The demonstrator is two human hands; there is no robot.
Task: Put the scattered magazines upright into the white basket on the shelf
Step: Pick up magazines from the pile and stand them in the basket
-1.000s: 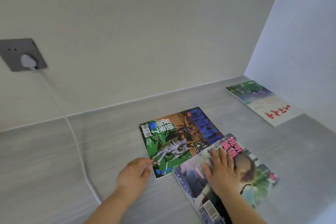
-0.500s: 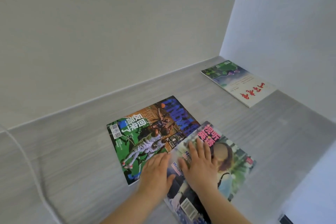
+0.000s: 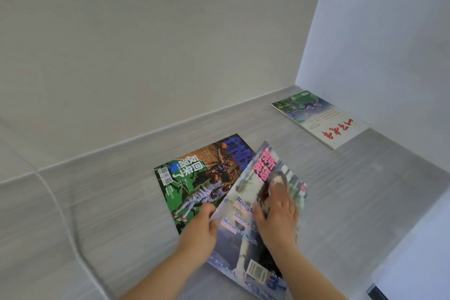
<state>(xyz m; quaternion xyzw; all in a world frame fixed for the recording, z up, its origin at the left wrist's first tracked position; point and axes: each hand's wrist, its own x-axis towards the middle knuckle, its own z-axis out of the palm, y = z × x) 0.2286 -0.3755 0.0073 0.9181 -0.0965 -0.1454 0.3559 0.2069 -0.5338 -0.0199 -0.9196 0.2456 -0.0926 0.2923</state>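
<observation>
Nearest: left hand [image 3: 199,229] is pinching the raised edge of the pink-titled magazine [image 3: 241,231], and right hand [image 3: 280,216] is lying flat, fingers straight, on its cover. Sliding fingers fully under before lifting seems wise. Just beyond the left hand the basketball magazine [image 3: 199,177] is lying flat; far beyond the right hand, the red-lettered magazine [image 3: 323,121]; white basket is not showing.

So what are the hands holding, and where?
The left hand pinches the pink-titled magazine by its left edge. The right hand only presses flat on its cover.

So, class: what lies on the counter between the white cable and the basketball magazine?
Nothing: the head view shows bare grey counter between the white cable and the basketball magazine.
</observation>
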